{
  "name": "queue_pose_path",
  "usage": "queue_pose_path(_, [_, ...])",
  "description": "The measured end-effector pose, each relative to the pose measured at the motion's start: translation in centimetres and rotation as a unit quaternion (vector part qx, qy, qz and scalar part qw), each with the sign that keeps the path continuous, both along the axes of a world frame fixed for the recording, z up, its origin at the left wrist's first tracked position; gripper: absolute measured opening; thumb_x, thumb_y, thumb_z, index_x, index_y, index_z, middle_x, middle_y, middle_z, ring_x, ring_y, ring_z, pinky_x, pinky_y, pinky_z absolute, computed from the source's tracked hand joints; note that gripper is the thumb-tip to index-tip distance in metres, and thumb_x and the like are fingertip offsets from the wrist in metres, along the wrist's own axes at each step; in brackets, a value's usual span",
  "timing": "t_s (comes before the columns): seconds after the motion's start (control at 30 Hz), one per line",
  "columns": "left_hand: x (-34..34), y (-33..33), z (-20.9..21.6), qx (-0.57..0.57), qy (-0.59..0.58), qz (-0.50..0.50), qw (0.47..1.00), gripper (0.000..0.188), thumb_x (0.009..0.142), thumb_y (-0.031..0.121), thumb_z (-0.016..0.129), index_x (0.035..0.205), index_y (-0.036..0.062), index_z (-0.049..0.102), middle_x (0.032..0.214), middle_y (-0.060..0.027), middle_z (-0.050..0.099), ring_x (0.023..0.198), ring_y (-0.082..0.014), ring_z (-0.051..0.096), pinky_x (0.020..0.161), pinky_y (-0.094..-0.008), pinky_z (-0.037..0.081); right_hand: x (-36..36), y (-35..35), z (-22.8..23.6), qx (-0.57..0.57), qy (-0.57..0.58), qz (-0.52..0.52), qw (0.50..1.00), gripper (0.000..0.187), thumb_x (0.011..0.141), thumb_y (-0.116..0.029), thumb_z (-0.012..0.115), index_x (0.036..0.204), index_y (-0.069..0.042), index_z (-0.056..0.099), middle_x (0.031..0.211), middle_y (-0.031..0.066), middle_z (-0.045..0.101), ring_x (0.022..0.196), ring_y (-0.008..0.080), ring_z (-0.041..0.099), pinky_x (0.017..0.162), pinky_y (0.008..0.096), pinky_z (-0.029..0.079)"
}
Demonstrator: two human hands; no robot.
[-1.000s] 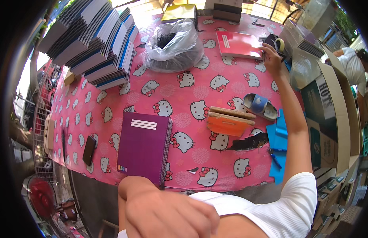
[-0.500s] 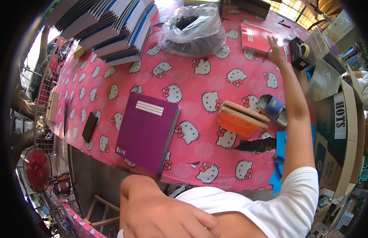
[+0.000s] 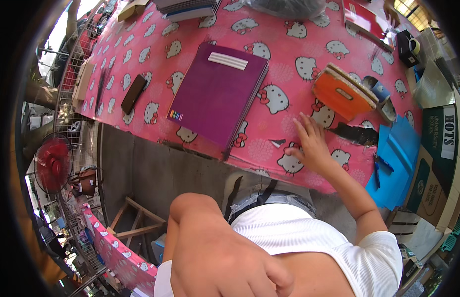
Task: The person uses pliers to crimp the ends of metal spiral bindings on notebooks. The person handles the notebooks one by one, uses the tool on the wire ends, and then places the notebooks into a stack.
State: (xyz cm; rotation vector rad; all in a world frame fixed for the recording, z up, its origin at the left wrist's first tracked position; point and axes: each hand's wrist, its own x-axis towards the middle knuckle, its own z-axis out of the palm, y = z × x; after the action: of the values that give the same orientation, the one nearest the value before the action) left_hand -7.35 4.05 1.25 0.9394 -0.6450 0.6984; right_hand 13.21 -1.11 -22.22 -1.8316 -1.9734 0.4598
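My right hand (image 3: 311, 146) lies on the pink patterned table cover with its fingers spread, holding nothing. Just beyond it sit a thick orange wood-backed block (image 3: 344, 94) and a crumpled black piece (image 3: 356, 133). A small scrap (image 3: 277, 143) lies to its left. My left hand (image 3: 230, 262) is bent in front of my chest; its fingers curl down past the lower edge, so their grip is hidden. A stack of purple notebooks (image 3: 220, 94) lies near the table's front edge. Red notebooks (image 3: 366, 22) are at the far right.
A phone (image 3: 134, 94) lies left of the purple stack. Right of my hand are blue sheets (image 3: 396, 163) with pliers (image 3: 383, 163), a can (image 3: 378, 91) and a tape dispenser (image 3: 408, 48). A carton (image 3: 435, 163) stands at right. Another person's hand (image 3: 391, 13) shows at the far right.
My right hand has drawn back from the red notebooks to the table's near side. The view has tipped downward, and another person's hand now shows beyond the red notebooks.
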Motion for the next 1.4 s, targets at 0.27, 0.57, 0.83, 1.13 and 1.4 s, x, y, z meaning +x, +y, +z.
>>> queue_pose_path(0.27, [-7.1, 0.9, -5.8, -0.031, 0.406, 0.213, 0.888, 0.031, 0.082, 0.024, 0.07, 0.104, 0.0031, 0.06, 0.075, -0.0072, 0.061, 0.065, -0.0174, 0.057, 0.075, -0.0355, 0.045, 5.4, -3.6, -0.7, 0.04, -0.105, -0.227, 0.967, 0.071, 0.077, -0.039, 0.07, 0.135, -0.008, 0.043, 0.149, 0.018, 0.026, 0.136, 0.0373, 0.026, 0.107, 0.0557, 0.024])
queue_pose_path(0.57, [-11.8, 0.0, -21.7, 0.214, 0.666, 0.5, 0.51, 0.055, 0.077, 0.027, 0.076, 0.117, -0.0022, 0.051, 0.109, -0.0137, 0.055, 0.097, -0.0226, 0.055, 0.083, -0.0337, 0.046, 20.6, -20.2, -7.0, -0.065, -0.209, -0.437, 0.872, 0.07, 0.082, -0.041, 0.067, 0.139, -0.01, 0.04, 0.144, 0.0152, 0.038, 0.13, 0.0358, 0.038, 0.101, 0.0541, 0.033])
queue_pose_path(0.83, [-9.5, 0.8, -21.4, 0.279, 0.664, 0.492, 0.49, 0.059, 0.083, 0.041, 0.067, 0.114, -0.0066, 0.053, 0.106, -0.0238, 0.058, 0.098, -0.0383, 0.058, 0.084, -0.0422, 0.046, 19.9, -20.2, -3.4, -0.027, -0.285, -0.374, 0.882, 0.054, 0.088, -0.032, 0.062, 0.134, -0.01, 0.045, 0.125, 0.0164, 0.052, 0.116, 0.0361, 0.048, 0.095, 0.0488, 0.039])
queue_pose_path(1.13, [-8.5, 2.7, -22.0, 0.343, 0.671, 0.5, 0.426, 0.031, 0.092, 0.029, 0.053, 0.088, -0.0016, 0.057, 0.083, -0.0235, 0.064, 0.079, -0.0438, 0.062, 0.07, -0.0512, 0.048, -4.6, -3.6, 3.0, 0.062, -0.027, -0.123, 0.99, 0.028, 0.086, -0.02, 0.057, 0.112, -0.009, 0.056, 0.092, 0.0148, 0.051, 0.09, 0.0317, 0.053, 0.08, 0.0437, 0.041])
queue_pose_path(1.4, [-8.4, 2.7, -21.8, 0.333, 0.674, 0.498, 0.432, 0.027, 0.09, 0.024, 0.054, 0.085, -0.0019, 0.059, 0.079, -0.0254, 0.063, 0.077, -0.0443, 0.061, 0.068, -0.0502, 0.048, -11.0, 2.0, 1.3, 0.124, -0.127, 0.01, 0.984, 0.038, 0.086, -0.044, 0.058, 0.114, -0.018, 0.055, 0.101, 0.0107, 0.051, 0.096, 0.027, 0.053, 0.085, 0.057, 0.039])
